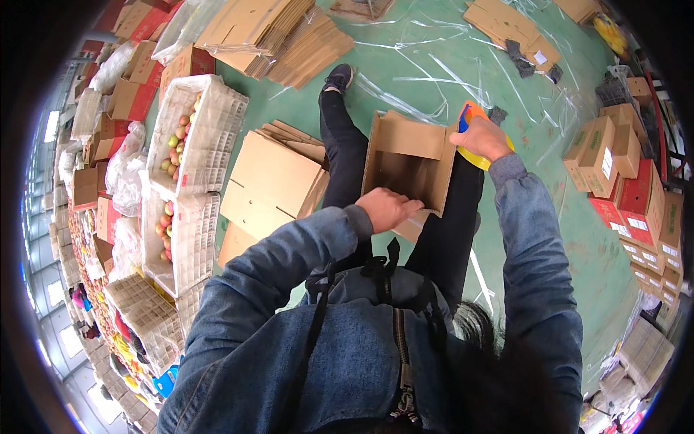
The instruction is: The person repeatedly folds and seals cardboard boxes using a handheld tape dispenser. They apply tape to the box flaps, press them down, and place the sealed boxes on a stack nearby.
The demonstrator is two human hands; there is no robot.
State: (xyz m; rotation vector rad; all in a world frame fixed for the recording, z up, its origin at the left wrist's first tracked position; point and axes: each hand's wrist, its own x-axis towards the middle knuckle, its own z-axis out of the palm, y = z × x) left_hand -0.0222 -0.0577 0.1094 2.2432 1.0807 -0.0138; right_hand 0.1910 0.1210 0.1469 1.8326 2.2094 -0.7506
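A cardboard box (410, 142) stands between my legs with its open side facing up. My left hand (389, 209) lies on the box's near edge, fingers along the rim. In my right hand (481, 139) is a tape dispenser (470, 111), orange, blue and yellow, held beside the box's upper right corner. Part of the dispenser is hidden behind the hand. Flattened cardboard boxes (275, 179) lie stacked on the floor to the left of my legs.
White plastic crates (227, 116) holding apples (179, 133) stand at the left. Bundled flat cartons (271, 32) are beyond my left foot. Plastic strapping (434, 80) is strewn over the green floor. Closed red and brown cartons (640, 203) are stacked at the right.
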